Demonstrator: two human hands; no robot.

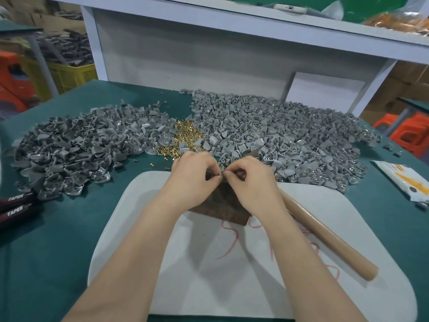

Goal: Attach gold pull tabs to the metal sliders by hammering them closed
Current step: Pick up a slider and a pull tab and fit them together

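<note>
- The left hand (195,173) and the right hand (251,180) are meeting fingertip to fingertip near the middle of the green desk (58,240), just above a dark brown block (222,205).
- Both hands are keeping their fingers curled. The thumb and forefinger of each one are pinching the same small piece (221,174). The fingers are hiding almost all of it, so I cannot tell what kind of piece it is.
- The block is lying on the far part of a white pad (209,263). This pad is lying along the near edge of the desk and is showing some red scribbles.
- The hammer handle (329,238) is resting on the pad beside the block, pointing toward the near right corner. The right hand is hiding its head.
- The gold pull tabs (185,135) are lying in a small heap just beyond the hands, and a few single ones are lying loose around it.
- The grey sliders are lying in two big heaps touching this gold heap. The left heap (69,147) is spreading toward the left edge, and the right heap (278,135) is spreading toward the right and far edges.
- Two black handles (16,205) with the word TAPER are lying at the left edge.
- A white packet (404,180) with orange print is lying at the right edge.
- A white shelf unit (209,54) is standing along the far edge.
</note>
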